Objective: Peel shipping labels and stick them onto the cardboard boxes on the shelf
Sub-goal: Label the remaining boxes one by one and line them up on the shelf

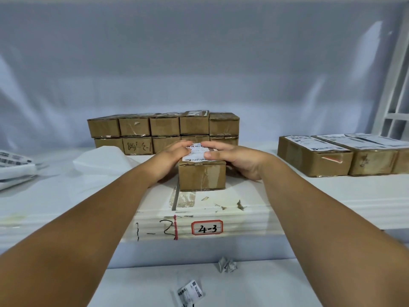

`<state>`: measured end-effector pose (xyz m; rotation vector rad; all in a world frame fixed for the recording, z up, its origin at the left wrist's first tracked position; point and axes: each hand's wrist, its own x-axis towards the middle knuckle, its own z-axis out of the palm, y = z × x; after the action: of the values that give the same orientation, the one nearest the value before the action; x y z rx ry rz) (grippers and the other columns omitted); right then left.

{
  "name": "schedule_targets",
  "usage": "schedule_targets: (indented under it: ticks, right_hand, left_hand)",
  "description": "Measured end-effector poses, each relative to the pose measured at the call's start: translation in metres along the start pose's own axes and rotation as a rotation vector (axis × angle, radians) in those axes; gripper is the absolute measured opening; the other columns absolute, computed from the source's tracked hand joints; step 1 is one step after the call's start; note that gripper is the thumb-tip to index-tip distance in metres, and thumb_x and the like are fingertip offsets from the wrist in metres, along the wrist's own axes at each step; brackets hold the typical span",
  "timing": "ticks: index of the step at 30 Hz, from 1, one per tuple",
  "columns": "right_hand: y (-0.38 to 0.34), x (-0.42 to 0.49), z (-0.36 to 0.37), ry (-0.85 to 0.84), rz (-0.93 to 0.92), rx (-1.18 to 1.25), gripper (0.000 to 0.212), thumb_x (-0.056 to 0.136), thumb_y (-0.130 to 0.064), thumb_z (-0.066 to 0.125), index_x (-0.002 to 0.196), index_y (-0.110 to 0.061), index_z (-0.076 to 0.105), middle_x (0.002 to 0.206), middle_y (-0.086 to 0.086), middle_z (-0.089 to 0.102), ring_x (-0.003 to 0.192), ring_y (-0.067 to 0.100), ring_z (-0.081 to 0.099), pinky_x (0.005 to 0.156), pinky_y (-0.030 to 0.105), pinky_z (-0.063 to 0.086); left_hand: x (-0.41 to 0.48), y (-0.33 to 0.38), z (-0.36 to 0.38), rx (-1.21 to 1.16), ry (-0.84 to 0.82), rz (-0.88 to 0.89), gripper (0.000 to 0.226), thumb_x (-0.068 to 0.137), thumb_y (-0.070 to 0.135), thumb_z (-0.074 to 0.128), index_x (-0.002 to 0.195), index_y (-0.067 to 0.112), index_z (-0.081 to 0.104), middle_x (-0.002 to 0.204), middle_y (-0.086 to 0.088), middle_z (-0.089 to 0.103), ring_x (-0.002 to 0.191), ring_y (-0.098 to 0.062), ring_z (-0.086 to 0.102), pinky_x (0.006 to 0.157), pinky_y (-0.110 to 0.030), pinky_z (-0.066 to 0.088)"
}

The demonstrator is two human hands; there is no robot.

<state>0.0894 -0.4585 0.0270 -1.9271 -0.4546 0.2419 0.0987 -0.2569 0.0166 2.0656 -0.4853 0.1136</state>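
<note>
At the centre of the frame a small cardboard box (201,176) sits on the white shelf (221,202), just above the red-framed tag (207,227) reading 4-3. A shipping label (197,153) lies on its top. The hands are close together over it, one at each side. The left hand (170,156) lays gently bent fingers across the label's left part and presses down. The right hand (231,159) has its thumb on the label's right near corner and its fingers bent over the far edge. Whether it pinches that edge or only presses, I cannot tell.

The step in hand looks like seating the label, and it seems nearly done. To do it well, hold one side down as an anchor and sweep the other hand outward so no air is trapped under the paper. Keep the label's edges parallel to the box's edges, with the barcode flat on top, not folded over the near rim. The box is light and could slide on the smooth shelf, so brace its sides with the palms while rubbing. Finish on the corners, since old tape and creases there may lift them.

In the upper middle is a stack of boxes (163,129), most with no label visible. At the right edge are boxes already labelled (314,159)
</note>
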Motion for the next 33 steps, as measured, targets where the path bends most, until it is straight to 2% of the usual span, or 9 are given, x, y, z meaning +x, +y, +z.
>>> schedule_targets:
  ticks: [7,11,14,18,20,22,24,29,33]
  right_hand:
    - [0.001,-0.003,-0.002,-0.079,-0.003,-0.019,0.068,0.067,-0.041,0.073,0.130,-0.041,0.047,0.129,-0.007,0.055,0.115,0.009,0.051,0.093,0.023,0.039]
    - [0.003,-0.003,0.001,-0.054,0.006,-0.045,0.063,0.068,-0.055,0.074,0.124,-0.045,0.048,0.129,-0.007,0.054,0.120,0.011,0.050,0.109,0.030,0.034]
    - [0.000,-0.007,0.003,0.003,0.024,-0.092,0.086,0.062,-0.063,0.072,0.139,-0.041,0.039,0.144,-0.006,0.044,0.127,0.010,0.042,0.115,0.033,0.026]
    - [-0.011,-0.021,0.012,0.157,0.105,-0.148,0.124,0.050,-0.075,0.072,0.151,-0.031,0.015,0.155,-0.005,0.027,0.138,0.017,0.031,0.115,0.037,0.024]
    - [-0.014,-0.032,0.018,0.295,0.101,-0.162,0.095,0.071,-0.066,0.067,0.147,-0.022,0.030,0.144,-0.006,0.043,0.124,0.016,0.045,0.103,0.032,0.035]
    - [-0.016,-0.044,0.025,0.437,0.059,-0.179,0.052,0.089,-0.054,0.055,0.122,-0.014,0.057,0.125,-0.001,0.060,0.103,0.016,0.057,0.085,0.029,0.041]
    - [-0.015,-0.051,0.033,0.560,0.040,-0.227,0.052,0.095,-0.051,0.045,0.110,-0.006,0.065,0.114,0.010,0.066,0.100,0.023,0.059,0.086,0.034,0.043]
    - [-0.013,-0.070,0.042,0.626,-0.048,-0.242,0.050,0.091,-0.059,0.046,0.120,-0.020,0.062,0.121,0.000,0.063,0.106,0.017,0.057,0.084,0.026,0.040]
    - [-0.017,-0.089,0.036,0.579,-0.134,-0.312,0.057,0.088,-0.034,0.064,0.141,-0.026,0.044,0.133,0.000,0.057,0.114,0.015,0.053,0.091,0.020,0.037]
  left_hand:
    - [-0.003,-0.002,-0.001,-0.053,-0.013,-0.034,0.058,0.076,0.054,0.048,0.132,0.040,0.048,0.145,0.010,0.042,0.133,-0.011,0.038,0.117,-0.040,0.020]
    - [-0.003,-0.004,-0.006,-0.146,0.011,-0.047,0.031,0.086,0.043,0.063,0.117,0.040,0.058,0.128,0.008,0.058,0.122,-0.011,0.050,0.114,-0.036,0.028]
    - [-0.006,0.000,-0.003,-0.095,0.086,-0.028,0.021,0.088,0.040,0.061,0.109,0.036,0.063,0.121,0.010,0.062,0.113,-0.007,0.054,0.108,-0.031,0.033]
    - [-0.015,0.020,0.004,0.000,0.258,-0.031,0.045,0.093,0.032,0.057,0.136,0.025,0.045,0.111,-0.002,0.062,0.094,-0.020,0.062,0.084,-0.029,0.046]
    - [-0.024,0.028,0.009,0.026,0.321,-0.107,0.050,0.095,0.035,0.053,0.141,0.023,0.039,0.123,-0.006,0.057,0.109,-0.027,0.057,0.089,-0.038,0.046]
    - [-0.035,0.032,0.015,-0.164,0.317,-0.209,0.044,0.097,0.037,0.049,0.136,0.018,0.043,0.115,0.001,0.057,0.097,-0.019,0.057,0.079,-0.036,0.051]
    - [-0.048,0.032,0.020,-0.294,0.306,-0.251,0.036,0.097,0.037,0.048,0.125,0.016,0.051,0.103,0.004,0.058,0.086,-0.011,0.055,0.071,-0.029,0.050]
    - [-0.069,0.039,0.029,-0.262,0.252,-0.135,0.051,0.079,0.052,0.066,0.120,0.024,0.056,0.116,-0.003,0.064,0.103,-0.023,0.062,0.095,-0.046,0.049]
    - [-0.068,0.054,0.044,-0.181,0.207,-0.020,0.041,0.090,0.024,0.063,0.129,0.027,0.053,0.122,-0.003,0.054,0.094,-0.019,0.057,0.081,-0.034,0.049]
